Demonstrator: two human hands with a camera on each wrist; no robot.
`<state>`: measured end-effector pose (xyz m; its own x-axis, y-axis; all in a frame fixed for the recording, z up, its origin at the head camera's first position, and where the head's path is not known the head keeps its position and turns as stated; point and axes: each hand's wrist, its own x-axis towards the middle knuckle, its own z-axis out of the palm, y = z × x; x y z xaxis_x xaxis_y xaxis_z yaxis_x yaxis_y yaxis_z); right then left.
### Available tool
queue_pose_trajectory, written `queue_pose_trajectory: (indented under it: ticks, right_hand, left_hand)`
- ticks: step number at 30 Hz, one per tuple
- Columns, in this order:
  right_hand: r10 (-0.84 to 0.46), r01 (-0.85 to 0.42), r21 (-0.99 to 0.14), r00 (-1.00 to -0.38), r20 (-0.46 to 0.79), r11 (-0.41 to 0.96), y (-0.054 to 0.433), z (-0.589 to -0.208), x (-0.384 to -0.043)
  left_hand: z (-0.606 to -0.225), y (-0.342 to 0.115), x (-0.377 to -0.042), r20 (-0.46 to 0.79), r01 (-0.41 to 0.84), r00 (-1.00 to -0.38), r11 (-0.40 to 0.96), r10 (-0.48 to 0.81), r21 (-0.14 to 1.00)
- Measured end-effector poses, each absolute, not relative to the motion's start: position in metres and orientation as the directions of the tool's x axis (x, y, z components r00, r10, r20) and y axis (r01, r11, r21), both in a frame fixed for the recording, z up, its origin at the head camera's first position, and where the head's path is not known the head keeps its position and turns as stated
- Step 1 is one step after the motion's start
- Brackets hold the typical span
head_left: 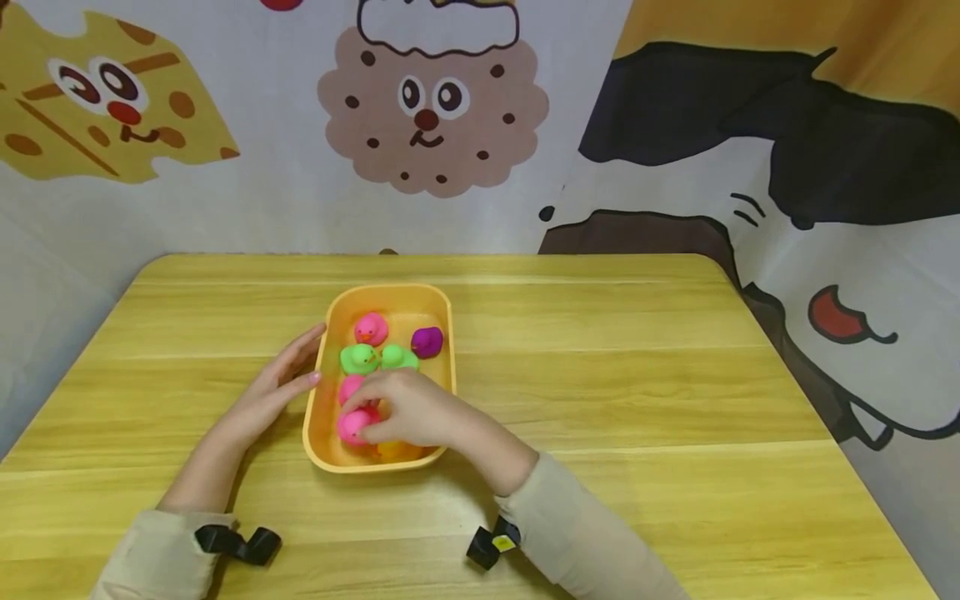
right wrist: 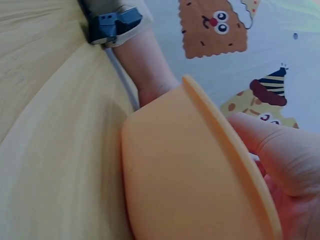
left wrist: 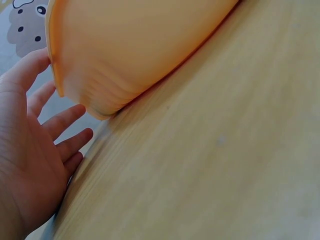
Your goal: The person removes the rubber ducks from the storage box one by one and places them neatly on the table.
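Note:
An orange plastic tray [head_left: 375, 468] with rounded corners holds several small toy ducks. My right hand [head_left: 416, 408] reaches inside and pinches a pink duck [head_left: 352, 427] between thumb and fingers, near the front left corner. Another pink duck [head_left: 350, 389] lies just behind it, partly covered by the fingers. Against the tray's left side, my left hand [head_left: 270, 396] rests with fingers spread and relaxed. In the left wrist view, that hand's thumb touches the tray's rim [left wrist: 55, 65]. The tray wall [right wrist: 175, 170] hides the right fingertips in the right wrist view.
Farther back in the tray are a pink duck [head_left: 371, 328], a purple duck [head_left: 427, 342] and two green ducks [head_left: 360, 359]. Something yellow-orange [head_left: 397, 451] shows under the right hand. The wooden table [head_left: 637, 375] meets a cartoon-printed cloth [head_left: 285, 217].

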<state>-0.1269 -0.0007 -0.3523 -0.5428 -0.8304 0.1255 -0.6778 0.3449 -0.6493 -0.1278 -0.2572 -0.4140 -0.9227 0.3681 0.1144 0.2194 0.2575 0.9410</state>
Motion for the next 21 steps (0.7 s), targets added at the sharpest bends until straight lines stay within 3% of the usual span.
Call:
queue_pose_trajectory:
  ticks: [13, 21]
  right_hand:
    - [-0.694, -0.581, -0.775, -0.665, 0.276, 0.248, 0.025, -0.340, -0.128]
    - [-0.597, -0.565, -0.786, -0.729, 0.335, 0.250, 0.038, -0.326, -0.129]
  left_hand:
    - [-0.416, -0.257, -0.129, 0.138, 0.234, -0.921, 0.233, 0.364, 0.944]
    - [-0.416, -0.257, -0.129, 0.133, 0.229, -0.923, 0.239, 0.362, 0.944]
